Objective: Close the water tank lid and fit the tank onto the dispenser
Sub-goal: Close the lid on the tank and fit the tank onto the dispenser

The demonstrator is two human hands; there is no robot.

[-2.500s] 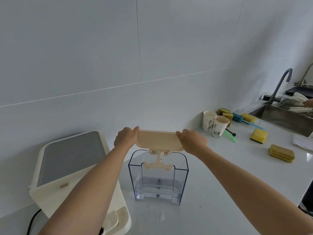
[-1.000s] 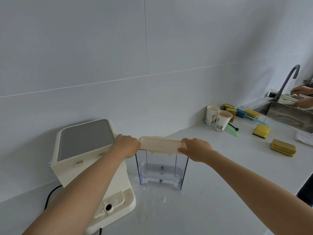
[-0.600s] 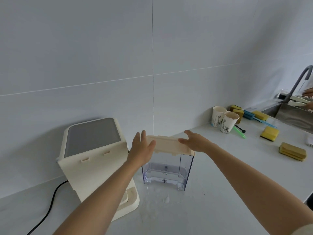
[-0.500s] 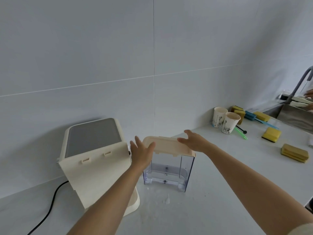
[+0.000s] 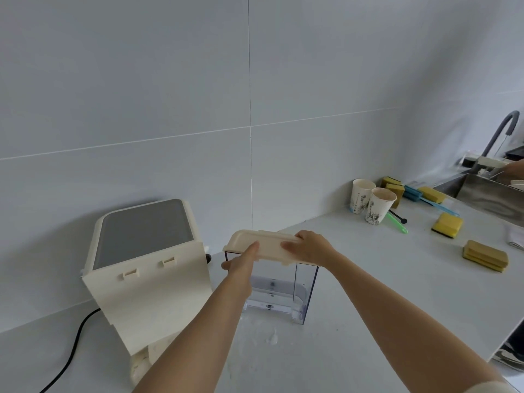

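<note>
A clear plastic water tank [image 5: 304, 290] stands on the white counter [image 5: 368, 279], with its cream lid [image 5: 249, 241] lying flat on top. My left hand [image 5: 241, 260] grips the tank's upper left corner, fingers over the lid edge. My right hand [image 5: 307, 246] rests on the right part of the lid, fingers curled over it. The cream dispenser [image 5: 147, 268] with a grey top panel stands just left of the tank, its flat mounting face turned toward me. A little water sits in the tank's bottom.
A black power cord [image 5: 71, 344] runs from the dispenser. Spilled water [image 5: 266, 336] lies before the tank. Two paper cups [image 5: 371, 204], several yellow sponges [image 5: 448, 225] and a green brush lie to the right. Beyond them are a steel sink [image 5: 493, 197], a faucet and another person's hand.
The lid has come down from upright to flat on the tank. My hands opened briefly, then both closed over the lid and the tank's top edge.
</note>
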